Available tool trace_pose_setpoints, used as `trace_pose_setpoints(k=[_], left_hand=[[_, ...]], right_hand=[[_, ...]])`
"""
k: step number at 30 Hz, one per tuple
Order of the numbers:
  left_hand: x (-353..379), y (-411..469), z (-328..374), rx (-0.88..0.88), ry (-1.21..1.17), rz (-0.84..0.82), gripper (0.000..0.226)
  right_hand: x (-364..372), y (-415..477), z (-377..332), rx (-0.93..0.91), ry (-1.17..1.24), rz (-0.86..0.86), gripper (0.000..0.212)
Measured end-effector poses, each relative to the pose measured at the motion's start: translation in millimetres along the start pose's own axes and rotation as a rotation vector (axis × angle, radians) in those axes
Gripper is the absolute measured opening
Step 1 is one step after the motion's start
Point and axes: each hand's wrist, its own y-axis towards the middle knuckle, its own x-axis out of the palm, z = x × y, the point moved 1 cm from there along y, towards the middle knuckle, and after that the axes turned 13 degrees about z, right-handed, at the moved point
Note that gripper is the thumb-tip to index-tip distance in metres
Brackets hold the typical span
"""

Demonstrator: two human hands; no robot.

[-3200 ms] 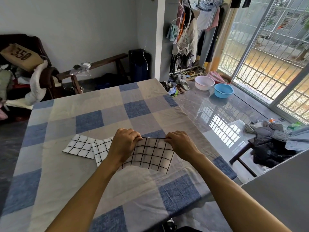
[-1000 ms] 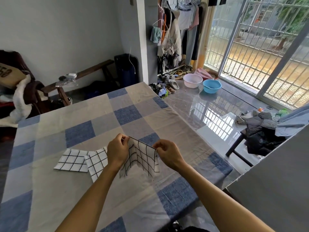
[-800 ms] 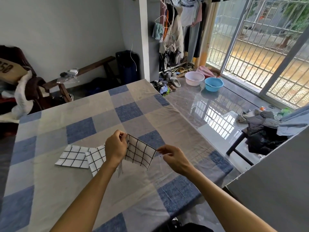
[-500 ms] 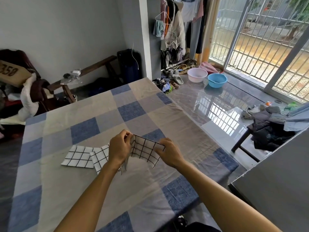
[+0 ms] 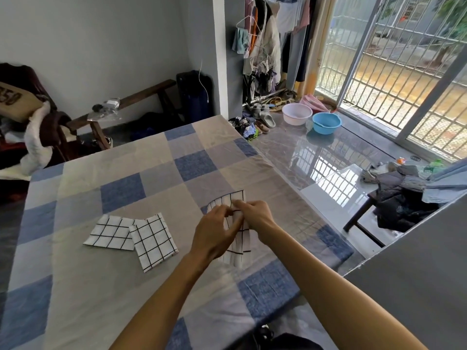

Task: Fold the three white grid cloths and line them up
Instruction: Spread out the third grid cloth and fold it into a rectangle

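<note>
- The surface (image 5: 156,294), covered in a blue, grey and beige checked sheet, is carrying all 3 white grid cloths; 2 of them are lying flat on it to the left of the hands.
- The third grid cloth (image 5: 236,238) is being held between both hands just above the surface, well right of the other 2; its long axis is running away from the person, its far end rising past the knuckles and its near end hanging below the wrists.
- The nearer folded cloth (image 5: 153,241) is lying tilted, its upper left corner overlapping the far-left folded cloth (image 5: 111,233), so I judge the row is not yet straight.
- The left hand (image 5: 214,236) is lying closer to that pair, so it looks the likelier one to set the held cloth down beside them.
- The right hand (image 5: 255,214) is meeting the left over the cloth's middle.
- The fingers (image 5: 233,207) of both hands are pinching narrowly on the cloth fabric, thumbs partly hidden.
- Only 1 piece of writing is showing: dark digits on a tan box (image 5: 15,101) at the far left edge, reading roughly "350", the first digit cut off.
</note>
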Motion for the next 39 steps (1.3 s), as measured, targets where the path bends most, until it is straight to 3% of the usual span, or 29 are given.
trace_pose_setpoints(k=[3, 7, 13, 17, 21, 24, 32, 36, 39], left_hand=[[0, 4, -3, -0.023, -0.054, -0.034, 0.039], [-3, 9, -4, -0.056, -0.088, -0.005, 0.029], [-6, 13, -4, -0.094, -0.096, 0.008, 0.025], [-7, 17, -4, -0.073, -0.056, 0.009, 0.022], [-12, 21, -9, -0.116, 0.006, 0.101, 0.023], [-14, 23, -11, -0.107, 0.063, 0.096, 0.02], [-7, 24, -2, -0.028, 0.058, 0.058, 0.02], [-5, 21, -1, -0.012, 0.04, 0.024, 0.019], [-3, 19, 2, -0.005, 0.007, 0.002, 0.024]], right_hand=[[-4, -2, -3, 0.002, 0.011, -0.058, 0.049], [-2, -2, 0, 0.009, 0.086, -0.123, 0.052], [3, -2, 0, -0.072, 0.144, -0.144, 0.019], [6, -1, 1, -0.191, 0.078, -0.056, 0.014], [4, 3, 3, -0.378, -0.12, 0.175, 0.016], [1, 5, 3, -0.433, -0.181, 0.215, 0.016], [9, 2, 3, -0.421, -0.179, 0.128, 0.016], [6, 1, -1, -0.374, -0.14, 0.092, 0.035], [5, 1, -5, -0.389, -0.15, 0.091, 0.028]])
